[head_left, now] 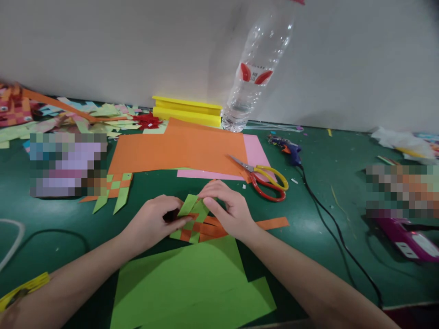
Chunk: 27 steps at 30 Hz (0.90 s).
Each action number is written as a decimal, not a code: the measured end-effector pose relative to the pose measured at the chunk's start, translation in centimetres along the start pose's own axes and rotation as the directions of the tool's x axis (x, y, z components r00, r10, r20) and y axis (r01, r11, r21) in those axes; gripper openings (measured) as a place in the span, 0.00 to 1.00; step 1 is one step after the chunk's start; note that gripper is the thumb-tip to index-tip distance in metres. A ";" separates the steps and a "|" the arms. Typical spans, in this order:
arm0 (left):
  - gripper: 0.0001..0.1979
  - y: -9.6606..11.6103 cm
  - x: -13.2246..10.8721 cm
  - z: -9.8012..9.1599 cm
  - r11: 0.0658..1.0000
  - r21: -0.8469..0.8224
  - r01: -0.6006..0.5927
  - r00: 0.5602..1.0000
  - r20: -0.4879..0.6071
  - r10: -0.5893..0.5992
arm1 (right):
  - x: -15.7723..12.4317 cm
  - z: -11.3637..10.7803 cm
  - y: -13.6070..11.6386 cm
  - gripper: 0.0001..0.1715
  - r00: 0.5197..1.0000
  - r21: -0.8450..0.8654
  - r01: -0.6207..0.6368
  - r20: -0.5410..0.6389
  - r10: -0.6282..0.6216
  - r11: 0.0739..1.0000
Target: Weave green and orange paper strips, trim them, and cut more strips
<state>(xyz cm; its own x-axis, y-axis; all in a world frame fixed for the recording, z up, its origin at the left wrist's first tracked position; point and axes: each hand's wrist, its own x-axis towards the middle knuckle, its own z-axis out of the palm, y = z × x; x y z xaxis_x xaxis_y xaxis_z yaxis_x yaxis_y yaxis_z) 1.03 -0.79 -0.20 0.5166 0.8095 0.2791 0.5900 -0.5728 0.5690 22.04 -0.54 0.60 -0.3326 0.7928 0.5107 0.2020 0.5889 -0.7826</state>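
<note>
I've got the woven paper [195,229] at the green sheet's [181,288] far edge, left hand [157,218] pinching its side, right hand [231,205] its top; looks light, easily creased: grip the crossings!

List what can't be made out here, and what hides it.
All in the head view:
Left hand: some fingertips, behind woven paper.
Orange paper strip: partly hidden by right hand.
Plastic bottle: cap cut off by top edge; label print too small.
Green paper sheet: cut off by bottom edge.
Leftmost object: pixelated.
</note>
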 end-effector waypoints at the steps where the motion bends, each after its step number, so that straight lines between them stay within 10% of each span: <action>1: 0.21 0.0 0.0 0.0 1.000 0.004 0.000 1.000 0.004 0.000 | 0.0 0.0 0.0 0.09 1.000 0.013 -0.008 0.007 0.008 1.000; 9: 0.19 0.2 0.1 -0.5 0.992 -0.044 0.117 0.992 0.048 -0.115 | -0.3 -0.2 0.1 0.18 0.986 0.028 -0.143 -0.085 0.145 0.989; 20: 0.20 0.7 0.3 -1.0 0.952 -0.153 0.265 0.962 0.114 -0.249 | 0.0 0.1 -0.7 0.07 0.960 -0.368 0.211 -0.096 -0.262 0.906; 27: 0.19 0.7 0.3 -1.1 0.942 -0.184 0.280 0.957 0.132 -0.258 | -0.2 0.4 -0.8 0.08 0.954 -0.425 0.233 -0.076 -0.291 0.875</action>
<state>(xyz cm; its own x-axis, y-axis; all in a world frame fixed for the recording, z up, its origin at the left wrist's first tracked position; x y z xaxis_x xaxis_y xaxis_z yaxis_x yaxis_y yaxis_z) 0.92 -0.76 1.12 0.4241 0.9055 0.0177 0.5864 -0.2894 0.7566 21.59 -1.23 1.01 -0.3061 0.5966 0.7418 0.4905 0.7667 -0.4142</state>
